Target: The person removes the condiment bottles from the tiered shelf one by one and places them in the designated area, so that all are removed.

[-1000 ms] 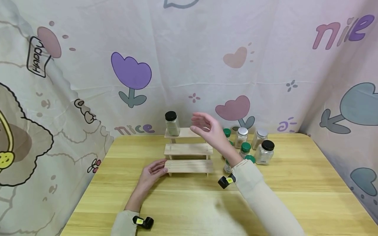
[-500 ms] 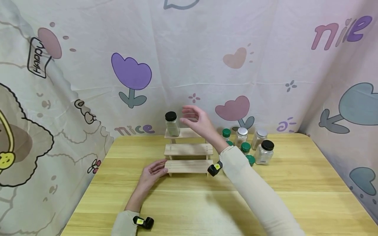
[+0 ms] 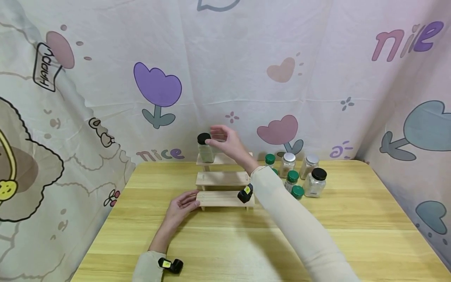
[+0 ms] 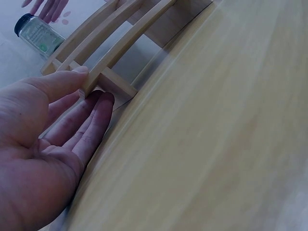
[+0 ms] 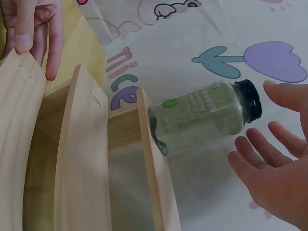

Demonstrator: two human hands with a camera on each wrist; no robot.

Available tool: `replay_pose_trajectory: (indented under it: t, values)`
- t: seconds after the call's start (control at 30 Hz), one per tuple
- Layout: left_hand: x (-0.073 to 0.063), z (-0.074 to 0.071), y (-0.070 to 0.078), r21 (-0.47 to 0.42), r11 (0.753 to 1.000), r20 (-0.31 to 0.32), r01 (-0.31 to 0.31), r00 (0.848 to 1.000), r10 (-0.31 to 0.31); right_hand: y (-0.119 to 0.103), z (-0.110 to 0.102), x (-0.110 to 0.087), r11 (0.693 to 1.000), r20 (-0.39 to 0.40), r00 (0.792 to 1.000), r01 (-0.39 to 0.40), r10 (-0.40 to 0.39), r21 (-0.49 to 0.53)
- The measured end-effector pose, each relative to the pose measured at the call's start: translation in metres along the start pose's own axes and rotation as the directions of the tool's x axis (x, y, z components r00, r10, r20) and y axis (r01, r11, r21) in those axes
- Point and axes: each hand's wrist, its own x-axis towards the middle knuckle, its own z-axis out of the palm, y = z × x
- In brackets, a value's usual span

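Note:
A three-step wooden shelf rack (image 3: 225, 179) stands at the back of the table. On the left end of its top step is an upright clear glass jar (image 5: 195, 118) with a black lid and a pale green label. My right hand (image 3: 230, 144) is in the air just right of the jar's lid. In the right wrist view its thumb and fingers are spread on either side of the lid, seemingly apart from it. With my left hand (image 4: 53, 120) I pinch the left end of the lowest step, thumb on top and fingers beneath.
Right of the rack stand several jars: green-lidded ones (image 3: 292, 177), two silver-lidded ones (image 3: 288, 165) and a black-lidded jar (image 3: 315, 183). My right forearm crosses in front of the rack's right side. A printed cloth (image 3: 218, 70) hangs behind the wooden table (image 3: 211, 250).
My right hand has moved left along the top step, from near its right side to beside the black-lidded jar. The left hand, rack and jars stay where they were.

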Motion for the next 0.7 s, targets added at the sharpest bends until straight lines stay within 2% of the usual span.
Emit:
replay_pose_trajectory:
  t: [0.27,0.7]
  values:
    - [-0.002,0.000,0.000,-0.006,1.000,-0.007,0.005,1.000,-0.005,0.009,0.010,0.008,0.998,0.005,0.999,-0.033,0.034,-0.058]
    - [0.000,0.000,0.000,0.001,1.000,-0.002,-0.006,1.000,0.006,0.016,0.016,0.010,0.997,-0.010,0.998,-0.054,0.054,-0.048]
